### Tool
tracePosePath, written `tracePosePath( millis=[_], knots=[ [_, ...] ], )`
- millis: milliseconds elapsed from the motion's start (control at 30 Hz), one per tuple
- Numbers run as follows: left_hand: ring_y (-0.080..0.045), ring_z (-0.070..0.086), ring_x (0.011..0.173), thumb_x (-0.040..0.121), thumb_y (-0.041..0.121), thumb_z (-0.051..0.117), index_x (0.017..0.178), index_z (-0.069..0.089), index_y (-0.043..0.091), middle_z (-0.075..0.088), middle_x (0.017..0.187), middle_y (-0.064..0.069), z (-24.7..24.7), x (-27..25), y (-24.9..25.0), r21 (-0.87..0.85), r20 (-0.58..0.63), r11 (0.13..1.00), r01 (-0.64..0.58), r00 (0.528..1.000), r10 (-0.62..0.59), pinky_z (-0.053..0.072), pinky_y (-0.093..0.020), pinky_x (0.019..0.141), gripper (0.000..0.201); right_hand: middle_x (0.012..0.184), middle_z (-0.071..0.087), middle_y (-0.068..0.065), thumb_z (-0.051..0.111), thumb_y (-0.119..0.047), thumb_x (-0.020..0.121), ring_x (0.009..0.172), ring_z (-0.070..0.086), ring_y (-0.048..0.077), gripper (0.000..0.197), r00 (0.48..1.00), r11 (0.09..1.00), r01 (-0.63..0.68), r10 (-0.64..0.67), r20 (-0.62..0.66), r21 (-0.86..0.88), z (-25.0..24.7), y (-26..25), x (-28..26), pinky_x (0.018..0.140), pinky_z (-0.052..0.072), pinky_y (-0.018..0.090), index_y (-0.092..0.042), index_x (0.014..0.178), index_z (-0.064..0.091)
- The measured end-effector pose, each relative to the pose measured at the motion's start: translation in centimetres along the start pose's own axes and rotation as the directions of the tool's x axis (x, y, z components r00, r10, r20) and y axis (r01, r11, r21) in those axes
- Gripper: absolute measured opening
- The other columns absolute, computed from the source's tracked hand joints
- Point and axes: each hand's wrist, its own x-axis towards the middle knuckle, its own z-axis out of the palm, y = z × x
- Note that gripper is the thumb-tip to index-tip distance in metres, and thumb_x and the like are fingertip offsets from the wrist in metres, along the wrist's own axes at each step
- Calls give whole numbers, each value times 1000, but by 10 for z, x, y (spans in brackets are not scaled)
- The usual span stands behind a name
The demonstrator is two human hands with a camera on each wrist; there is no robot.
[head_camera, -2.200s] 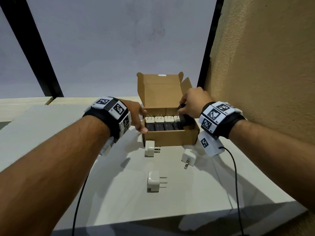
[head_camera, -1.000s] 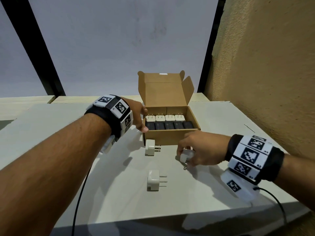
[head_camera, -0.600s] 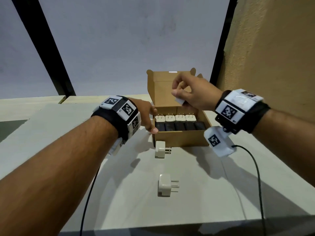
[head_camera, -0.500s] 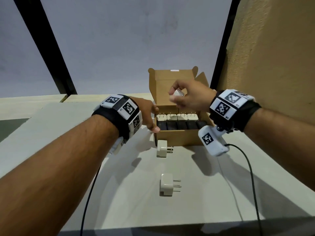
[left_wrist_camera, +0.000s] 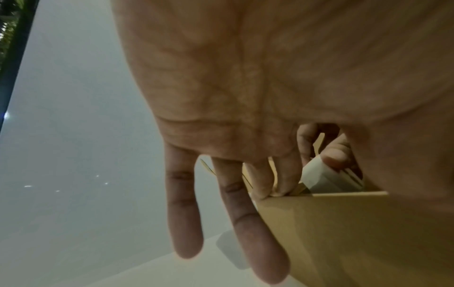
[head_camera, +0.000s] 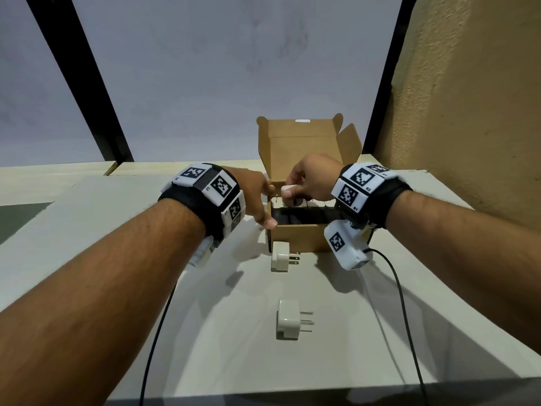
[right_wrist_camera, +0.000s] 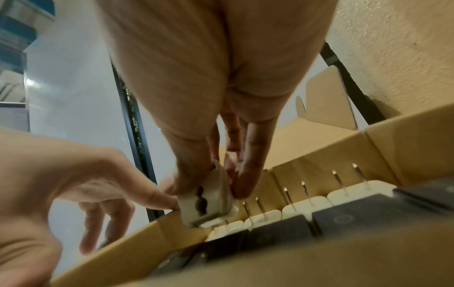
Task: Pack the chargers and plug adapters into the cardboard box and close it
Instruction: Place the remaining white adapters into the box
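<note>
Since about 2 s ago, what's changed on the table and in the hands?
The right hand left the cardboard box, picked the right-hand white adapter off the table, and now pinches this held adapter above the box's left end. Unchanged: the left hand steadying the box's left wall, and two table adapters.

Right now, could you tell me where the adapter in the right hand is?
Head view: adapter over the cardboard box at its back-left corner, pinched by the right hand.

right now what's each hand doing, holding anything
Left hand: open, fingers and thumb resting on the cardboard box left wall, steadying it.
Right hand: pinching a white plug adapter over the box.
</note>
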Motion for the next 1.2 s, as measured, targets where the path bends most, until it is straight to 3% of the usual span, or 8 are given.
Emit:
tracePosePath(
  millis=[133, 233, 333, 567, 733, 900, 1033, 1200],
  knots=[
    [-10, 46, 86, 74, 54, 70, 144, 37, 20, 53, 77, 12, -2, -2, 0, -13, 5, 1000, -22, 1000, 22, 35, -27, 89, 84, 96, 67, -3, 72, -43, 80, 93, 62, 18, 35, 999, 999, -33, 33, -25, 0, 5, 0, 2, 79, 50, 29, -18, 105, 70],
    [-8, 43, 88, 75, 54, 70, 144, 36, 20, 63, 114, 1, -2, -2, -1, -12, 16, 999, -40, 999, 41, 32, -26, 88, 84, 89, 71, -3, 73, -41, 80, 88, 66, 17, 21, 999, 999, -27, 28, -16, 30, 6, -2, 2, 83, 55, 32, -21, 86, 73],
    [-10, 47, 94, 75, 56, 69, 144, 37, 21, 60, 126, -1, -2, -3, 0, 12, 25, 999, -49, 999, 48, 34, -28, 93, 84, 82, 73, -3, 72, -39, 81, 83, 69, 15, 19, 1000, 998, -20, 21, -12, 67, 7, -5, 1, 84, 57, 33, -20, 83, 76],
    [-18, 53, 117, 76, 54, 68, 145, 35, 19, 60, 128, -3, -4, -9, 3, 30, 19, 999, -40, 999, 39, 34, -31, 101, 84, 88, 72, 1, 69, -31, 87, 87, 67, 18, 21, 1000, 1000, -3, 2, -15, -15, 9, -11, 2, 77, 54, 28, -17, 100, 76],
    [-12, 50, 94, 75, 54, 69, 143, 38, 21, 64, 109, 1, -2, -9, 1, 25, -6, 999, -39, 999, 40, 34, -27, 91, 82, 103, 72, 4, 68, -31, 87, 95, 64, 20, 23, 999, 997, -18, 15, -38, -78, 18, -9, 8, 80, 52, 27, -16, 103, 74],
    [-7, 42, 86, 75, 55, 68, 144, 37, 21, 64, 119, -1, -1, -7, -1, 31, -16, 998, -50, 999, 51, 31, -25, 86, 82, 109, 69, 5, 71, -29, 85, 101, 63, 22, 29, 998, 998, -8, 4, -69, -64, 23, -7, 10, 90, 51, 31, -14, 110, 71],
    [-8, 43, 86, 76, 54, 68, 144, 37, 21, 59, 85, 7, -1, -8, 1, 25, -29, 999, -40, 999, 41, 32, -24, 85, 81, 113, 65, 3, 73, -38, 81, 103, 61, 20, 49, 996, 1000, -20, 18, -89, -21, 16, -5, 5, 86, 49, 29, -18, 123, 61],
    [-15, 55, 109, 75, 52, 70, 144, 38, 22, 62, 124, -3, 1, -9, -1, -11, -8, 999, -44, 999, 44, 34, -25, 89, 81, 91, 65, -8, 68, -31, 86, 89, 62, 11, 21, 972, 975, 221, -220, -78, 1, 0, -16, -50, 73, 45, 17, -20, 104, 70]
  ],
)
